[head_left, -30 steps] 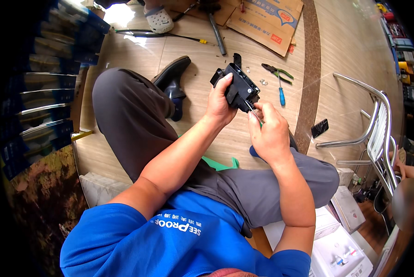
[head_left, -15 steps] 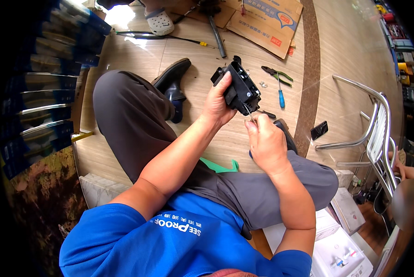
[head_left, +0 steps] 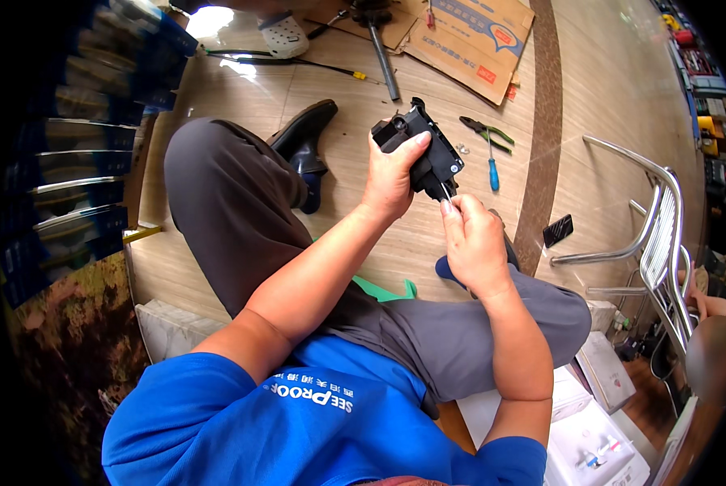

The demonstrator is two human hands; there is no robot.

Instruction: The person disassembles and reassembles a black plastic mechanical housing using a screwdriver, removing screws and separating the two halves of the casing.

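My left hand point(head_left: 391, 174) is wrapped round a black plastic boxy mechanism point(head_left: 436, 158), its thumb pressed on the upper face. The mechanism is held tilted above the floor, and a small screw shows near its right edge. My right hand point(head_left: 478, 243) pinches a thin metal rod point(head_left: 445, 192) at the mechanism's lower end. The rod's tip meets the black part, and its other end is hidden in my fingers, so I cannot tell what kind of tool or part it is.
Pliers with green handles point(head_left: 488, 134) and a blue-handled screwdriver point(head_left: 493, 172) lie right of the mechanism. Farther off are flattened cardboard point(head_left: 468, 49), a black tube point(head_left: 385, 65) and another person's clog point(head_left: 284, 36). A phone point(head_left: 558, 231) lies near a metal chair point(head_left: 658, 211).
The mechanism has been rotated in my left hand, so its open compartments have turned from view and a flatter face shows. My right hand has shifted slightly right with the rod.
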